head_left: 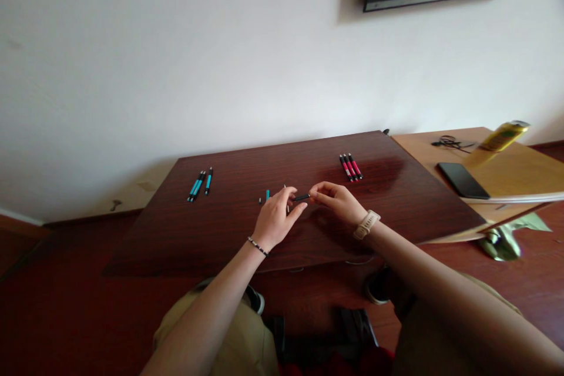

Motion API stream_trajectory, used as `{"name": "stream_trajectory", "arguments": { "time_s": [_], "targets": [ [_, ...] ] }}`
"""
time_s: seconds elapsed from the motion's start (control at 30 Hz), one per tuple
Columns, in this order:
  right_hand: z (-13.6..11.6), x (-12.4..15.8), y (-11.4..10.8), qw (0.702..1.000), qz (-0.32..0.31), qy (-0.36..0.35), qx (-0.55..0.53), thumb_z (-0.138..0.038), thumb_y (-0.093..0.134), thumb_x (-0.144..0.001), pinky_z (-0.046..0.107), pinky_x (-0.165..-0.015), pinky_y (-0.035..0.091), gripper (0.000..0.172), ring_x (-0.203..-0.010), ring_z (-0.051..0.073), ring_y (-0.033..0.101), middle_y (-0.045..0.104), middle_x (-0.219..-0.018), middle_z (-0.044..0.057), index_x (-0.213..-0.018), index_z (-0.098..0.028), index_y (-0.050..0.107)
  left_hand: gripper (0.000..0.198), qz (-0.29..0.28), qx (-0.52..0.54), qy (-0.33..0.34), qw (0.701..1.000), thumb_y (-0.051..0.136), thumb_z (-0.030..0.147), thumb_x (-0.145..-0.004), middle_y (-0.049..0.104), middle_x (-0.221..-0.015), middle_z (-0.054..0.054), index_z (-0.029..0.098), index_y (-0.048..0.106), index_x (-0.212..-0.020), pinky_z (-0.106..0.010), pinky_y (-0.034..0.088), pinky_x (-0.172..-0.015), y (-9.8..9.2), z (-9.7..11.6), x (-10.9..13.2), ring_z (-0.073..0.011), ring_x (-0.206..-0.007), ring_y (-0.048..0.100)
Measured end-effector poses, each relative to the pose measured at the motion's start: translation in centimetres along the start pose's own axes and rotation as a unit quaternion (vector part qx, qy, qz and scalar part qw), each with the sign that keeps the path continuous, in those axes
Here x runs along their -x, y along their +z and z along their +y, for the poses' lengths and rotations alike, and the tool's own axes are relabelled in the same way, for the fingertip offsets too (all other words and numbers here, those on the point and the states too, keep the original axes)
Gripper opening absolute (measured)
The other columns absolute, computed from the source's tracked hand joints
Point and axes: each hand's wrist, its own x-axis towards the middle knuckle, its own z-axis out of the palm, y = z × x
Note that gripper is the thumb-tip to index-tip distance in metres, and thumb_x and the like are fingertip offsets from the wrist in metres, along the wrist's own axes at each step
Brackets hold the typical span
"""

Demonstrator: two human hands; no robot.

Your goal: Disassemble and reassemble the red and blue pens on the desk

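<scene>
Over the middle of the dark table, a short black pen part (302, 197) lies sideways between my two hands. My right hand (339, 201) pinches its right end with thumb and fingertips. My left hand (274, 217) has its fingers curled at the left end, the thumb slightly apart below; the exact contact there is partly hidden. Just left of that hand are a small blue pen barrel (267, 194) and a tiny light-coloured piece (259, 200). Thin pieces show beside the left fingers, too small to make out.
Several blue-and-black pens (198, 185) lie at the table's left, several pink-and-black pens (351, 167) at its right rear. A wooden side table (524, 173) adjoins on the right, bearing a phone (462, 180), a cable (452, 143) and a yellow can (504, 136). A wall rises behind.
</scene>
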Motion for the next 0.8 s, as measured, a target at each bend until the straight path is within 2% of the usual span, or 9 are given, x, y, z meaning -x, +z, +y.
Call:
{"name": "stream_trajectory", "arguments": {
  "time_s": [0.07, 0.17, 0.3, 0.37, 0.5, 0.6, 0.7, 0.8],
  "targets": [
    [0.0, -0.1, 0.0, 1.000, 0.000, 0.001, -0.001, -0.054, 0.079, -0.085, 0.034, -0.083, 0.052, 0.037, -0.083, 0.018, 0.065, 0.072, -0.086, 0.003, -0.095, -0.019, 0.072, 0.016, -0.003, -0.025, 0.007, 1.000, 0.055, 0.037, -0.107, 0.072, -0.101, -0.005, 0.023, 0.062, -0.107, -0.037, 0.053, -0.089, 0.0, 0.1, 0.0, -0.0225, -0.094, 0.069],
    [0.1, -0.1, 0.1, 1.000, -0.004, 0.000, 0.002, -0.054, 0.079, -0.085, 0.034, -0.084, 0.052, 0.037, -0.083, 0.019, 0.066, 0.072, -0.085, 0.003, -0.095, -0.019, 0.072, 0.031, -0.019, -0.045, -0.003, 0.999, 0.044, 0.037, -0.111, 0.070, -0.087, -0.004, 0.022, 0.061, -0.091, -0.035, 0.052, -0.085, 0.0, 0.2, 0.0, -0.0218, -0.086, 0.068],
    [0.2, 0.1, 0.1, 1.000, -0.008, 0.009, 0.001, -0.055, 0.079, -0.085, 0.034, -0.083, 0.052, 0.038, -0.081, 0.018, 0.065, 0.072, -0.085, 0.002, -0.094, -0.019, 0.071, 0.016, -0.019, -0.009, -0.004, 1.000, 0.058, 0.038, -0.106, 0.073, -0.096, -0.003, 0.024, 0.063, -0.110, -0.033, 0.052, -0.082, -0.1, 0.0, 0.0, -0.0197, -0.083, 0.069],
    [0.1, 0.1, 0.1, 1.000, -0.012, 0.009, 0.002, -0.054, 0.079, -0.085, 0.033, -0.083, 0.052, 0.037, -0.081, 0.018, 0.065, 0.072, -0.085, 0.002, -0.095, -0.020, 0.071, 0.014, -0.016, -0.014, -0.002, 1.000, 0.058, 0.036, -0.106, 0.073, -0.094, -0.002, 0.024, 0.063, -0.110, -0.032, 0.050, -0.081, -0.2, 0.1, 0.0, -0.0198, -0.083, 0.069],
    [0.0, -0.1, -0.3, 1.000, -0.006, -0.002, 0.013, -0.055, 0.078, -0.085, 0.034, -0.086, 0.053, 0.038, -0.085, 0.019, 0.067, 0.073, -0.088, 0.003, -0.096, -0.020, 0.071, 0.033, -0.027, -0.015, -0.024, 0.999, 0.046, 0.038, -0.110, 0.072, -0.083, -0.003, 0.022, 0.064, -0.088, -0.031, 0.048, -0.075, -0.6, 0.3, -0.1, -0.0192, -0.077, 0.068],
    [-0.1, -0.3, -1.1, 0.999, 0.018, -0.008, 0.026, -0.056, 0.076, -0.087, 0.034, -0.082, 0.053, 0.038, -0.084, 0.019, 0.067, 0.073, -0.088, 0.004, -0.098, -0.020, 0.070, 0.041, -0.026, 0.009, -0.051, 0.998, 0.042, 0.040, -0.111, 0.072, -0.077, -0.002, 0.022, 0.062, -0.080, -0.029, 0.046, -0.072, -1.0, 0.4, -0.1, -0.0173, -0.070, 0.068],
    [-0.2, -0.6, -2.3, 0.993, 0.045, -0.043, 0.102, -0.052, 0.072, -0.091, 0.034, -0.081, 0.053, 0.032, -0.083, 0.020, 0.067, 0.074, -0.087, 0.004, -0.098, -0.020, 0.071, 0.040, -0.009, 0.011, -0.071, 0.997, 0.045, 0.039, -0.110, 0.072, -0.074, -0.001, 0.021, 0.062, -0.079, -0.028, 0.045, -0.072, -1.3, 0.2, -0.1, -0.0168, -0.069, 0.068],
    [-0.1, -0.7, -3.3, 0.963, 0.065, -0.090, 0.244, -0.041, 0.069, -0.094, 0.036, -0.083, 0.053, 0.020, -0.086, 0.022, 0.069, 0.075, -0.092, 0.005, -0.099, -0.022, 0.073, 0.039, 0.007, 0.006, -0.090, 0.996, 0.047, 0.041, -0.109, 0.071, -0.073, -0.001, 0.022, 0.064, -0.080, -0.027, 0.045, -0.070, -1.6, -0.1, -0.1, -0.0173, -0.069, 0.068]
  ]
}}
